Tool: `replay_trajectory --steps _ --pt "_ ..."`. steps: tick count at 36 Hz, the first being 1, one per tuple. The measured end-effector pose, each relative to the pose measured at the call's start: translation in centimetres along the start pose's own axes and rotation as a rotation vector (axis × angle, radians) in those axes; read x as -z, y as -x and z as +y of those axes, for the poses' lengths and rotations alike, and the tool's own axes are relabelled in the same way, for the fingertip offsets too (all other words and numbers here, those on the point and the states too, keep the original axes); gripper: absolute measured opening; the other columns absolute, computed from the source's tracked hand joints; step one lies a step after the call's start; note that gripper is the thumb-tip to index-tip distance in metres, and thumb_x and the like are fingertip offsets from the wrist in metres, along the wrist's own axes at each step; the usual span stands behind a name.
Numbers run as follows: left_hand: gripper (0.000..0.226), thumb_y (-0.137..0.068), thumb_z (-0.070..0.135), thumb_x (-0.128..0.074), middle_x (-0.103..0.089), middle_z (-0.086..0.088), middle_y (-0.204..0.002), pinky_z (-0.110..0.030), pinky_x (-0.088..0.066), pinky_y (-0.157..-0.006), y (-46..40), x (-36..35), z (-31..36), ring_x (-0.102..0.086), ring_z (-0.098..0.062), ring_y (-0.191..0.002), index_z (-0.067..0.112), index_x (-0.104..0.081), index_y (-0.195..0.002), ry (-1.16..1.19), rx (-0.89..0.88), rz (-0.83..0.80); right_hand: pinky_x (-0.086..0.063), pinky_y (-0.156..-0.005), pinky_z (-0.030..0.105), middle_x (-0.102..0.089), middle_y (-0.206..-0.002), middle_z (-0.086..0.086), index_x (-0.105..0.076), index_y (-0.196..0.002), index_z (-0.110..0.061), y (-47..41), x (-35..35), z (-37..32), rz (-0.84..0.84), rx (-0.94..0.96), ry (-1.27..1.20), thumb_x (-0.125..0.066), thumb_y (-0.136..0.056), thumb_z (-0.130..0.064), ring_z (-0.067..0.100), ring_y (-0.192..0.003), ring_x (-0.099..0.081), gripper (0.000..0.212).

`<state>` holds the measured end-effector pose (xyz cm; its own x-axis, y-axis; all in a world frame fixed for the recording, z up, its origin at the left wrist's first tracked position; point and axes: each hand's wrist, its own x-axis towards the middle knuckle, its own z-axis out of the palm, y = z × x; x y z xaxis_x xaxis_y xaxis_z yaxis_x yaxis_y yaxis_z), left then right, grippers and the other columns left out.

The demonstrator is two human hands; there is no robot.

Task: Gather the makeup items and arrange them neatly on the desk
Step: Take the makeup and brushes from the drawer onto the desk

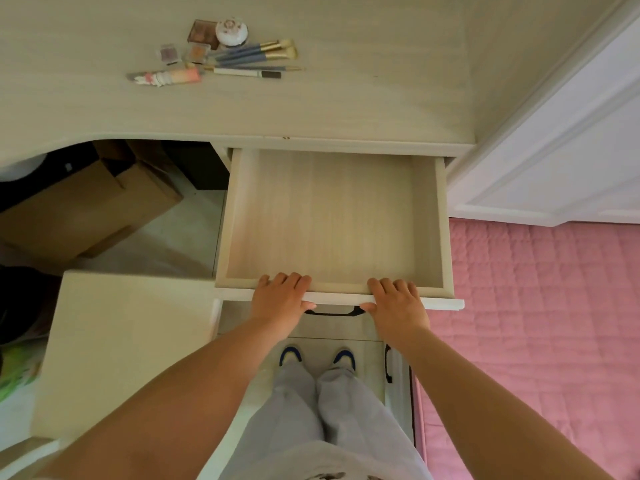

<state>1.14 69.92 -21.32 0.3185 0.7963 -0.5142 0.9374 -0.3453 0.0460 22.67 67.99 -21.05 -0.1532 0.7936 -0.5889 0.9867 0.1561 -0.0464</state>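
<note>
Makeup items [221, 50] lie clustered on the table [346, 98], well beyond the open drawer [332, 220]. Left hand [280, 299] and right hand [396, 304] each curl their fingers over the drawer's front edge, gripping it above a black handle [334, 311].

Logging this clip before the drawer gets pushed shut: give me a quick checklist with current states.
1. Drawer holds nothing: ok.
2. Both hands on its front edge, left hand, right hand: ok.
3. Fingers clear of the inside: not ok, they curl over the edge.
4. Makeup on the desk: ok.
5. Makeup neatly arranged: not ok, clustered loosely.
6. Runners clear: cannot tell.
</note>
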Motion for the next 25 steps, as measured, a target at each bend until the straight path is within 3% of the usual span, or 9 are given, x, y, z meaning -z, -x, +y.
replay_trajectory --steps 25 --pt "0.044 -0.097 0.044 -0.036 -0.046 0.000 -0.134 -0.038 -0.034 -0.094 -7.1 4.5 -2.7 -0.045 -0.024 -0.117 0.021 -0.035 -0.134 0.018 -0.039 0.023 -0.027 -0.109 0.038 -0.043 -0.134 0.002 -0.026 -0.139 -0.019 -6.3 5.1 1.6 0.034 -0.028 0.016 -0.025 -0.099 -0.044 0.026 -0.122 -0.041 0.047"
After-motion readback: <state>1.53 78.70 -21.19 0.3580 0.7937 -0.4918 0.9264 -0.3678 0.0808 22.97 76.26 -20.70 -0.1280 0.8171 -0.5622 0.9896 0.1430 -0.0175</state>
